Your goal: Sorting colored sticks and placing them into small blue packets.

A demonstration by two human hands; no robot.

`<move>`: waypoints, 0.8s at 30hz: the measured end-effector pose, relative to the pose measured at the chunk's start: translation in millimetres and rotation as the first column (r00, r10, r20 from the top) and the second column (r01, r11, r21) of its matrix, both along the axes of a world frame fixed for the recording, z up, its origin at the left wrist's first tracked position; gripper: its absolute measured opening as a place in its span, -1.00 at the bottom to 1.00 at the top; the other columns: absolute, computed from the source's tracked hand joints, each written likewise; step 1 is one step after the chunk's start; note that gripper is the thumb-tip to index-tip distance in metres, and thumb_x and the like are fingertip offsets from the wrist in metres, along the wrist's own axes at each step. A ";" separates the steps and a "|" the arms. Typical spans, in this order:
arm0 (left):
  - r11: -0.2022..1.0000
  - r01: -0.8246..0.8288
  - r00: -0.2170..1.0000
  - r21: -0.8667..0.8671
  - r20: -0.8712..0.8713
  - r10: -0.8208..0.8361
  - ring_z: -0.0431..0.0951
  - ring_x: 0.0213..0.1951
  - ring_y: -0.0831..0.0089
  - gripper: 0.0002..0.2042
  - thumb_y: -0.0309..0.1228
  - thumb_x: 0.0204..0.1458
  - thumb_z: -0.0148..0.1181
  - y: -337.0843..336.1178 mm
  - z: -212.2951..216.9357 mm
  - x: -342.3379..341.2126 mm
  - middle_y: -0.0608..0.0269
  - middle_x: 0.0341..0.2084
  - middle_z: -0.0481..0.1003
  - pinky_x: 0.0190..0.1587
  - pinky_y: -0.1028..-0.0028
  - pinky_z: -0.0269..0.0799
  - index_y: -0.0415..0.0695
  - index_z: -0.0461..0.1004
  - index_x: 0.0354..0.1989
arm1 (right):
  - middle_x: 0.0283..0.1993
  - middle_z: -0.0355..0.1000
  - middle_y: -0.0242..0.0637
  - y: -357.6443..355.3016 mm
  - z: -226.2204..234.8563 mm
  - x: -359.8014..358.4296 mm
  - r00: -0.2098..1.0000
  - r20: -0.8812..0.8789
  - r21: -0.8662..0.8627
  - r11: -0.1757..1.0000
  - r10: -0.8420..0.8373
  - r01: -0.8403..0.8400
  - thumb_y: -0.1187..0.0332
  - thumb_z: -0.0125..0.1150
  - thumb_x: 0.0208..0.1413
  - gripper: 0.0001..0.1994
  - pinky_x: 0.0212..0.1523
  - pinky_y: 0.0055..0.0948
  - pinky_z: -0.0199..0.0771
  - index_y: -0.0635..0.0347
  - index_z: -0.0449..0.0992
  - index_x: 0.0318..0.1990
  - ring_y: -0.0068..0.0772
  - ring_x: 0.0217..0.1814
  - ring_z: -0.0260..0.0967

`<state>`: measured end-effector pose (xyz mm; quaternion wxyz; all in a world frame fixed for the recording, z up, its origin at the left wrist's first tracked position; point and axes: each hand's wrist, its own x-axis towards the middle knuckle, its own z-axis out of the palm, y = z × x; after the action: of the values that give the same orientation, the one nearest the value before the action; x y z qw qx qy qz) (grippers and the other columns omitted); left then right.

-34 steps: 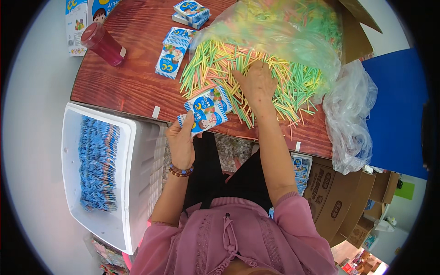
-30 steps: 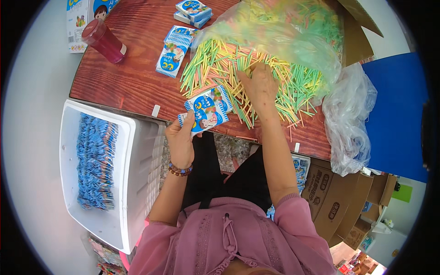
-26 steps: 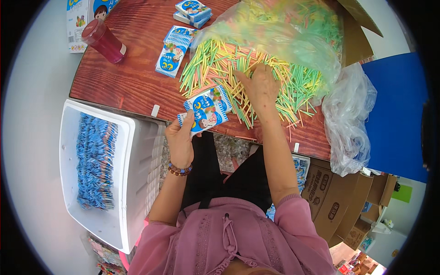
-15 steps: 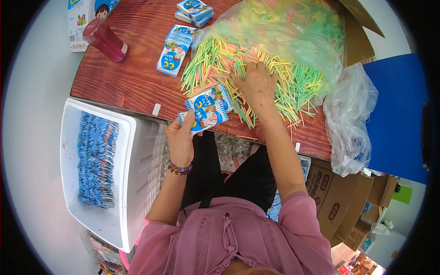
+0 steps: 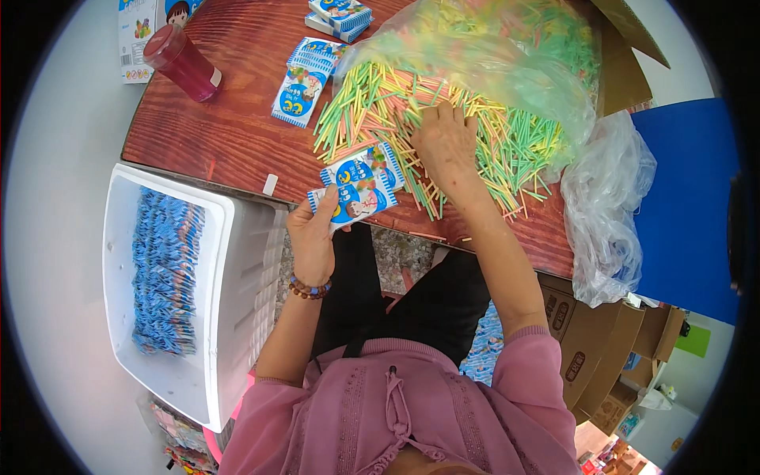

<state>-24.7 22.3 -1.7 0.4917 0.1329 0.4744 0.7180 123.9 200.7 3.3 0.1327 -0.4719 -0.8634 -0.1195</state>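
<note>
My left hand [image 5: 312, 237] pinches a few overlapping blue-and-white printed packets [image 5: 362, 178] by their lower left edge, just over the front edge of the table. Farther right, my right hand [image 5: 447, 146] is in a heap of thin candy sticks [image 5: 380, 107] coloured green, yellow and pink. Its fingers are curled down and drawn together on some of the sticks; the fingertips are partly hidden. Part of the heap lies under a clear plastic bag [image 5: 467, 51].
More packets [image 5: 299, 91] lie in stacks on the red wooden table [image 5: 237, 131]. A red-lidded jar [image 5: 184, 65] stands at the far left. Below it, a white bin [image 5: 226, 237] holds rows of packets. Crumpled plastic [image 5: 606, 206], a blue panel [image 5: 689, 190] and cardboard boxes [image 5: 594, 348] are at the right.
My right hand has shifted very slightly within the candy sticks, and its elbow has swung a little outward. My left hand keeps the packets in nearly the same place.
</note>
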 end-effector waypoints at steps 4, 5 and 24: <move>1.000 -0.002 1.000 0.000 -0.005 0.002 0.52 -0.51 0.67 -0.84 -0.40 0.17 0.14 0.4 0.3 0.9 0.29 -0.47 0.57 -0.54 0.60 0.38 -0.25 0.56 -0.31 | -0.23 0.38 -0.16 -2.0 -2.2 3.8 0.997 -0.079 -0.003 1.000 0.005 -0.005 0.31 0.21 -0.05 -0.76 -0.12 -0.14 0.17 0.24 0.47 -0.24 -0.15 -0.12 0.32; 1.000 -0.002 1.000 0.001 -0.015 0.002 0.52 -0.51 0.67 -0.84 -0.40 0.17 0.15 0.2 0.2 0.7 0.30 -0.47 0.57 -0.54 0.60 0.38 -0.25 0.56 -0.31 | -0.22 0.38 -0.14 -3.2 -2.2 3.7 0.996 -0.089 -0.004 1.000 0.002 -0.003 0.30 0.20 -0.02 -0.76 -0.11 -0.14 0.16 0.24 0.46 -0.24 -0.14 -0.11 0.31; 1.000 0.021 0.999 -0.016 -0.033 -0.021 0.53 -0.49 0.66 -0.86 -0.39 0.15 0.18 1.2 -3.1 1.4 0.32 -0.45 0.57 -0.53 0.60 0.41 -0.21 0.55 -0.32 | -0.39 0.28 -0.35 -1.0 -3.3 37.1 0.613 -0.783 -0.287 0.935 -0.104 -0.208 0.27 -0.05 0.31 -0.78 -0.10 -0.38 0.32 0.28 0.34 -0.15 -0.48 -0.25 0.23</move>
<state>-23.3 23.5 -4.8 0.4923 0.1460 0.4865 0.7069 161.1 199.7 0.0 0.4153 -0.4661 -0.7370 0.2592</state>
